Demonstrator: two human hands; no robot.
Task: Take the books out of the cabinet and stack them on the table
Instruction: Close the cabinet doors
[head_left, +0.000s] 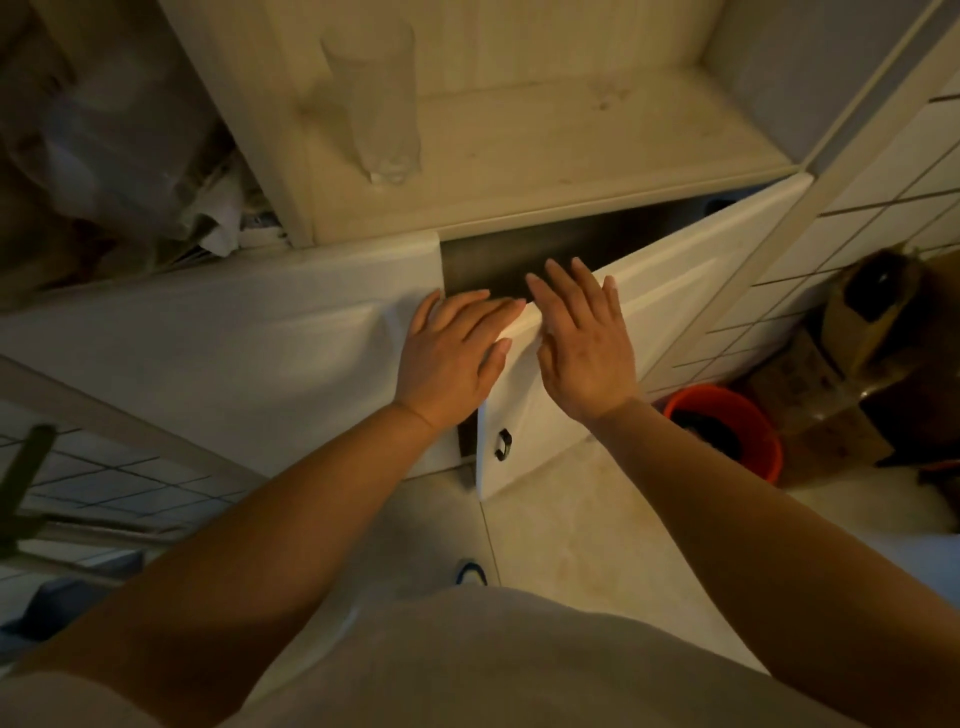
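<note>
A white cabinet stands in front of me with two lower doors. The right door (675, 291) is swung partly outward, with a small black handle (503, 445) near its lower edge. The left door (234, 353) is flush. My left hand (452, 353) lies flat with fingers spread over the top inner corner of the right door. My right hand (584, 338) rests flat on the same door's top edge, fingers reaching over the dark gap (519, 254). The cabinet's inside is dark; no books show. Neither hand holds anything.
A clear glass (379, 98) stands on the open shelf (545, 150) above the doors. An orange bucket (727, 431) and cardboard boxes (831, 389) sit on the floor at right. Crumpled bags fill the upper left. A wire rack (78, 483) is at lower left.
</note>
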